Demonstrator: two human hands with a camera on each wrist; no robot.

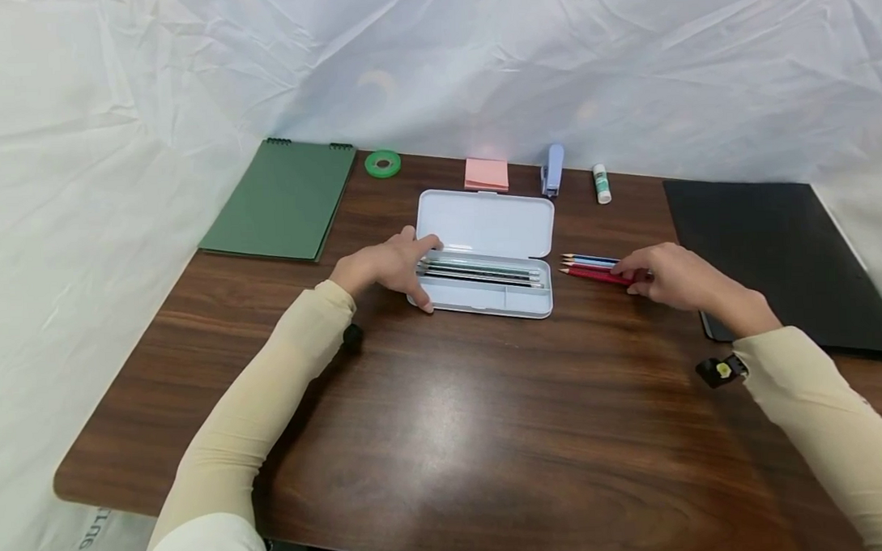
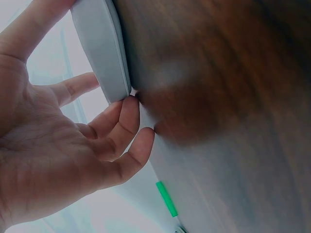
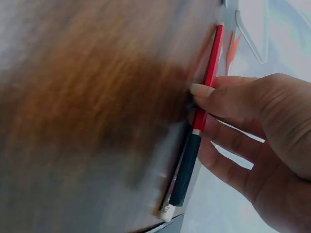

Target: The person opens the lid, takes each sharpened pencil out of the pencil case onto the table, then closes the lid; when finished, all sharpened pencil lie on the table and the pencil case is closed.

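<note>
Evidently the pencil case [image 1: 484, 258] is lying open mid-table, grey pencils already resting in its near tray; steadying it while lifting one pencil cleanly seems the sound way. The left hand [image 1: 385, 265] is bracing the case's left end with relaxed, mostly straight fingers. The right hand [image 1: 667, 277] is pinching a red pencil [image 1: 594, 275], just right of the case beside blue ones.

Lying at the far left of the wooden surface [image 1: 447, 437]: a green notebook [image 1: 281, 200]. Sitting along the back edge, left to right: green tape roll [image 1: 382, 163], pink sticky notes [image 1: 486, 175], blue stapler [image 1: 551, 169], glue stick [image 1: 601, 184]. Resting at the right: a black folder [image 1: 775, 247]. Hanging behind: white sheeting [image 1: 477, 55].
</note>
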